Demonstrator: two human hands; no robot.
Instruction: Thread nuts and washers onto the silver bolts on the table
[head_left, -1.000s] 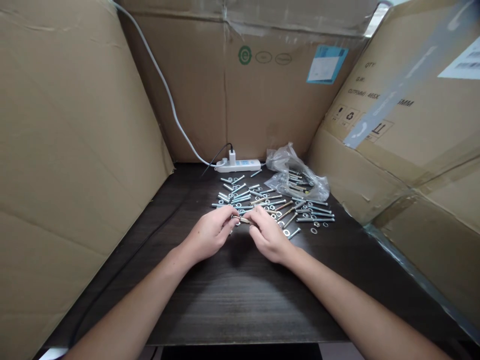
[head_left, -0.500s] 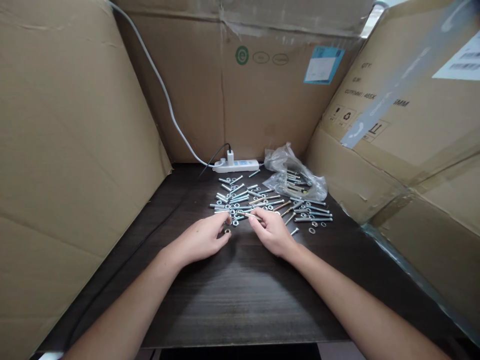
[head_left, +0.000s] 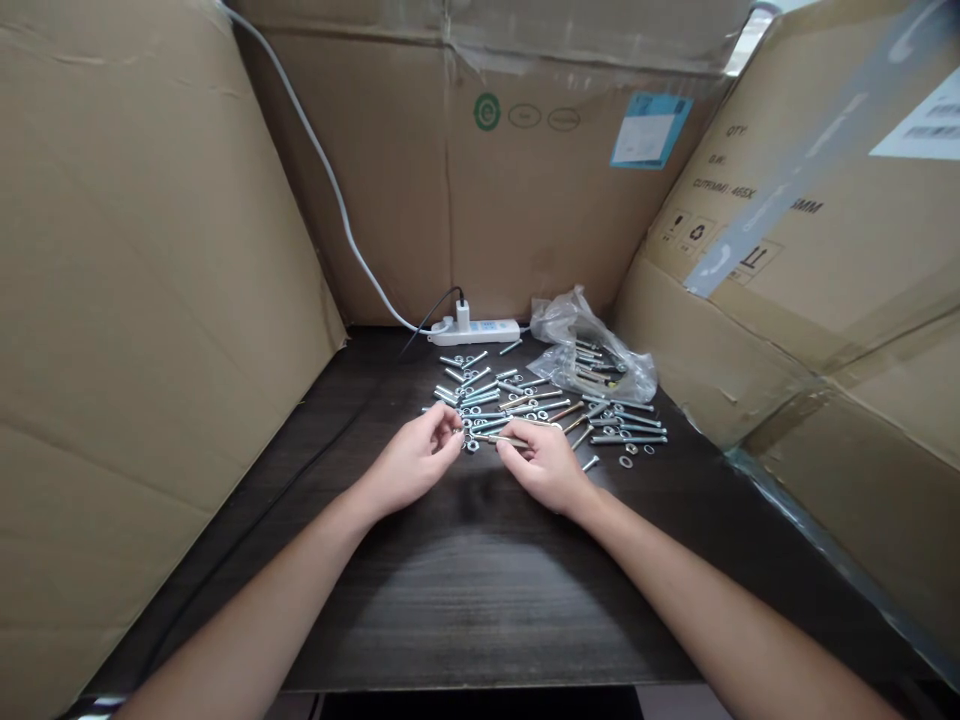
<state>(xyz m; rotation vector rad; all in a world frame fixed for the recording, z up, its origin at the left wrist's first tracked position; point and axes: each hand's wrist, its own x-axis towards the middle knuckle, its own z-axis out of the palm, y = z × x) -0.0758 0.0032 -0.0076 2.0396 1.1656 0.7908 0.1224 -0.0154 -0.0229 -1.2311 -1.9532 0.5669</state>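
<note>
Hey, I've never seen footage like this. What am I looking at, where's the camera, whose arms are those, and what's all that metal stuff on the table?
There is no machine here. These are a person's own bare arms, filmed by a camera worn on the head that looks forward and down, so you see roughly what that person sees. The dark wooden table is walled in by cardboard boxes. Loose bolts lie spread across it, with nuts and washers among them. A clear plastic bag behind them holds more bolts, and a white power strip sits at the back. The right hand holds one bolt in its fingertips. The left hand curls its fingers at that bolt's other end; whether they pinch a small part is too small to tell.
</note>
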